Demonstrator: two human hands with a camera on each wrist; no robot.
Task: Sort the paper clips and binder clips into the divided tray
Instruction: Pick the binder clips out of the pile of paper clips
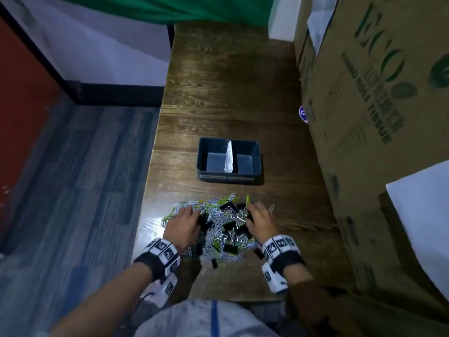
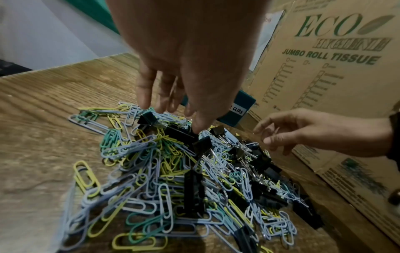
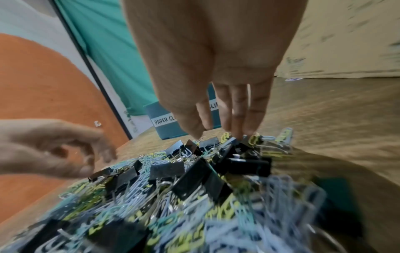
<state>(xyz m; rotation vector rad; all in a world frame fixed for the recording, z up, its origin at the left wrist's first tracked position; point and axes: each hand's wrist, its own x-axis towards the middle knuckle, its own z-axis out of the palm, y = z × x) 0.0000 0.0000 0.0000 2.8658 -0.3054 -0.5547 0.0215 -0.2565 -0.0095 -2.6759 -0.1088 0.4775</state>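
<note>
Wooden table [image 1: 226,98] under our mixed heap of paper clips [image 2: 138,188] and black binder clips [image 3: 194,181], our left hand [image 1: 182,224] and right hand [image 1: 261,222] both loosely spread, fingertips down on the heap, gripping nothing, divided tray [image 1: 229,177] just beyond, both compartments bare.

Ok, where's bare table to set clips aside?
Free: the strip between the pile and the tray, the long stretch beyond the tray, and wood between the pile and the boxes. Crowded: the near table, where both hands, left and right, work the pile.
</note>
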